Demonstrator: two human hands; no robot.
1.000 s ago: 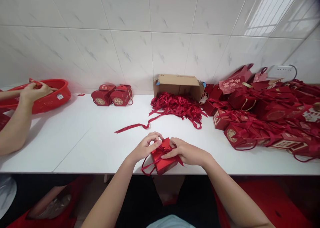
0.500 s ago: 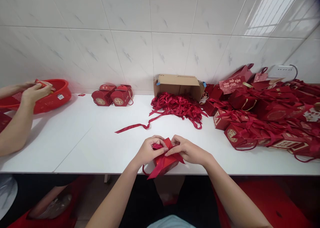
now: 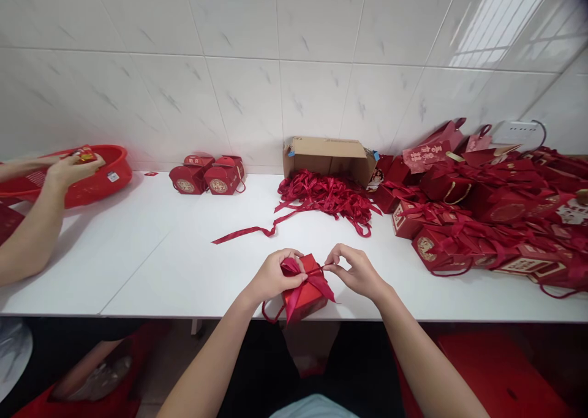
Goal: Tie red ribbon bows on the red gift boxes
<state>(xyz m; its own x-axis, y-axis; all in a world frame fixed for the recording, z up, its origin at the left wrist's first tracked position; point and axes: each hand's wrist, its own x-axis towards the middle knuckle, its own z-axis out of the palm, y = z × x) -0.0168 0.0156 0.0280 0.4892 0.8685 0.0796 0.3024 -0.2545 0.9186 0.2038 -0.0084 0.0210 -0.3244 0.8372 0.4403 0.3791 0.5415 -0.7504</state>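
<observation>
Bow (image 3: 320, 284) pinched by left hand (image 3: 273, 278), ribbon strand (image 3: 317, 270) pinched by right hand (image 3: 357, 273). Red box (image 3: 311, 297) beneath set at table's (image 3: 165, 277) near edge. Ribbon heap (image 3: 324, 193) piled before carton (image 3: 327, 146); boxes (image 3: 496, 205) stacked at right.

- You are wearing plain black trousers (image 3: 367, 369).
- You are showing a rounded edge of pale blue-green cloth (image 3: 315, 407).
- Your left hand (image 3: 274, 278), right hand (image 3: 361, 275) and both forearms (image 3: 209, 354) are showing bare.
</observation>
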